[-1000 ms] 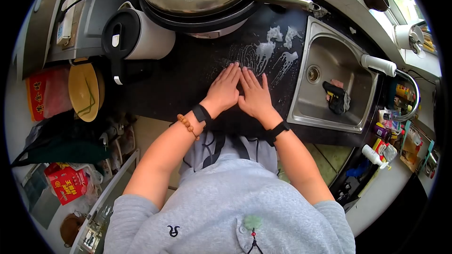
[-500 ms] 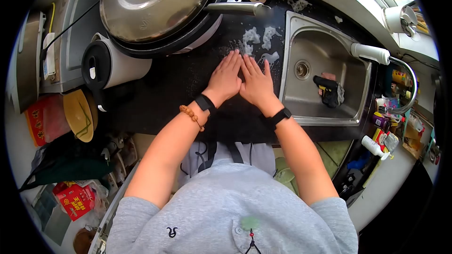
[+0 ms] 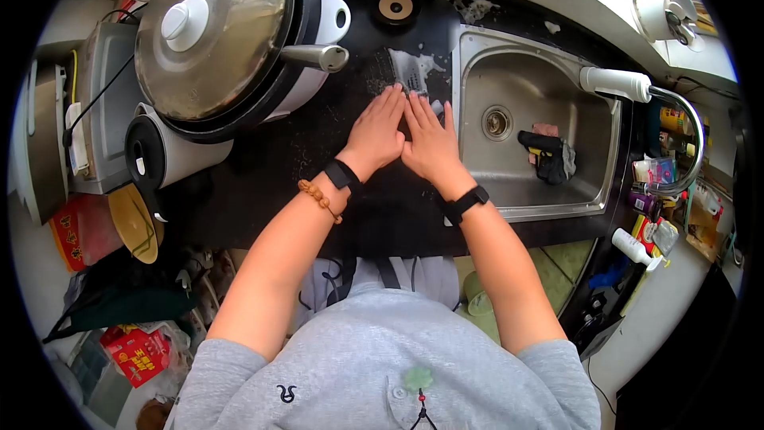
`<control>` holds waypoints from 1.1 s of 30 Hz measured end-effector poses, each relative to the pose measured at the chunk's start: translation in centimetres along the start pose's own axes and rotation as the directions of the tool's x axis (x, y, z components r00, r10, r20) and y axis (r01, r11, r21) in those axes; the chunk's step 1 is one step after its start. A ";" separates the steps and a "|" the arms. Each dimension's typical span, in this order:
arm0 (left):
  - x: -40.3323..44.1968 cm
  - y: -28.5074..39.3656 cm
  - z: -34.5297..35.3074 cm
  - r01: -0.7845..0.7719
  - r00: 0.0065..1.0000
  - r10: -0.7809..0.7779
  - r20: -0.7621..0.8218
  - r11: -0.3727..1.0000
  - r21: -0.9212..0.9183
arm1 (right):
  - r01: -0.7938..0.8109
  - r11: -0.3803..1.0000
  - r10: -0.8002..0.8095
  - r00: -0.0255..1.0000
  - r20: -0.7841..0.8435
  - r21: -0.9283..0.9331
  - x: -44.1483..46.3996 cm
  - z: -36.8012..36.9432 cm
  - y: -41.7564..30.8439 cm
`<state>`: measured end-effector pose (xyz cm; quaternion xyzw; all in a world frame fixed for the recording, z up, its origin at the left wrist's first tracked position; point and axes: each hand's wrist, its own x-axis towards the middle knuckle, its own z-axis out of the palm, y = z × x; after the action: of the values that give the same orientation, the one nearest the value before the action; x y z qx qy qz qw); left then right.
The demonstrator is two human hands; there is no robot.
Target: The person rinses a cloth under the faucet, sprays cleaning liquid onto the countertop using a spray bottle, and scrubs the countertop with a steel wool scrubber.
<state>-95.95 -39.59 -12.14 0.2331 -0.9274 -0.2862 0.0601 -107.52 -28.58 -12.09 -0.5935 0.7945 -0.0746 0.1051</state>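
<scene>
My left hand (image 3: 377, 134) lies flat on the black countertop (image 3: 247, 199), fingers stretched forward. Beside it my right hand (image 3: 433, 141) is flat as well, thumb out toward the sink, and the two hands touch along their inner sides. White foam (image 3: 411, 68) is smeared on the counter just beyond the fingertips. A little more foam shows by the right fingers. Whether anything lies beneath the palms is hidden. Close to the right of my hands is the steel sink (image 3: 477, 183), holding a dark bundled cloth-like item (image 3: 549, 158).
A large lidded pan (image 3: 219, 48) rests on a white pot at the back left, its handle (image 3: 314, 56) reaching over the counter. A white and black kettle (image 3: 187, 153) stands nearby. A round black object (image 3: 395, 8) sits behind the foam. The faucet (image 3: 617, 84) arches over the sink's right side.
The view has tilted and shifted. Against the counter, my hands have moved right, nearer the sink. Separate foam patches have become one thinner, streaked smear.
</scene>
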 end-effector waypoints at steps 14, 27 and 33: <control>2.1 1.5 1.3 -0.022 1.000 0.022 -0.018 1.000 -0.019 | -0.053 0.998 0.052 0.997 0.052 0.029 -0.4 -1.0 2.6; 7.6 0.4 1.3 -0.046 0.998 0.046 -0.048 0.999 -0.012 | -0.055 0.998 0.057 0.994 0.089 -0.035 4.6 -2.0 5.7; 5.6 1.3 1.5 -0.081 0.996 0.082 -0.042 0.996 0.033 | -0.024 0.998 0.023 1.000 0.013 0.058 2.0 -1.4 5.2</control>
<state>-101.82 -40.55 -12.81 0.2021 -0.9390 -0.2639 0.0882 -113.29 -29.05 -12.13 -0.5811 0.7983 -0.0928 0.1279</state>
